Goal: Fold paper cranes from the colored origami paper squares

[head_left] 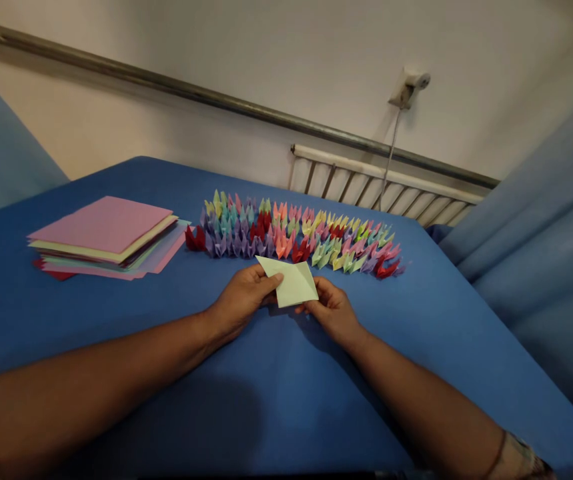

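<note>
A pale green sheet of origami paper (297, 285), partly folded with a pointed flap at its upper left, is held up just above the blue table. My left hand (243, 297) grips its left side, thumb on the front face and fingers behind. At the lower right corner, my right hand (333, 307) pinches the paper between thumb and fingers. Behind it stand rows of folded paper cranes (286, 230) in red, purple, pink, yellow, green and blue. The fingers behind the paper are partly hidden.
A stack of coloured square paper (111, 223) lies on the left of the blue-covered table (166, 413). Beyond the table are a wall rail (206, 95), a radiator (356, 177) and a socket with a cord (409, 90). Blue curtains (541, 233) hang at the right.
</note>
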Motion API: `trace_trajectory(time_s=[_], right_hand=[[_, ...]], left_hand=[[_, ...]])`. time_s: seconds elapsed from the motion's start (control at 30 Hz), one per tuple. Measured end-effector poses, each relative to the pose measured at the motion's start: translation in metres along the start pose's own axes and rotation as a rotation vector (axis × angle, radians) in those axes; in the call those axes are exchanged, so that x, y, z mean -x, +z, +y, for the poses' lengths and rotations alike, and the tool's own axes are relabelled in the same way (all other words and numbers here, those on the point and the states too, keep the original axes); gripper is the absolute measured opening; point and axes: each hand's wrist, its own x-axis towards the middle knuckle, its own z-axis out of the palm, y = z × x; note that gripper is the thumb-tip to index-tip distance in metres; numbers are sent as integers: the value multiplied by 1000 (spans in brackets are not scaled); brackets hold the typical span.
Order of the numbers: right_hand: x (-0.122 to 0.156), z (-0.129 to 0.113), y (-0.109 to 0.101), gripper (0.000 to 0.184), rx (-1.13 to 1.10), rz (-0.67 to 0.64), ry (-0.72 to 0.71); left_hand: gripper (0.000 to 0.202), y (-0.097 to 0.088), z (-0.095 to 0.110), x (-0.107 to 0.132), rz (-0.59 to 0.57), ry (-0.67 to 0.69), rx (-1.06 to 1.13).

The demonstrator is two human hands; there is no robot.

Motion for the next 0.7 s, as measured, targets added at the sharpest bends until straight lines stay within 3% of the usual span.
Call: trace_trajectory(time_s=[0.17,0.3,0.4,0.53,0.7], right_hand=[[4,1,4,35,35,66,-81],[7,-1,3,52,175,144,-114],[7,-3,-1,39,282,166,-123],[6,-2,-4,15,434,186,-130],[5,0,-4,16,488,216,-95]], left_hand=[[34,0,0,-1,11,30,-122],[24,3,1,2,-118,36,-237],[21,4,-1,6,-223,15,-320],[25,2,2,10,-254,-1,-419],[34,3,13,17,-356,71,-456]])
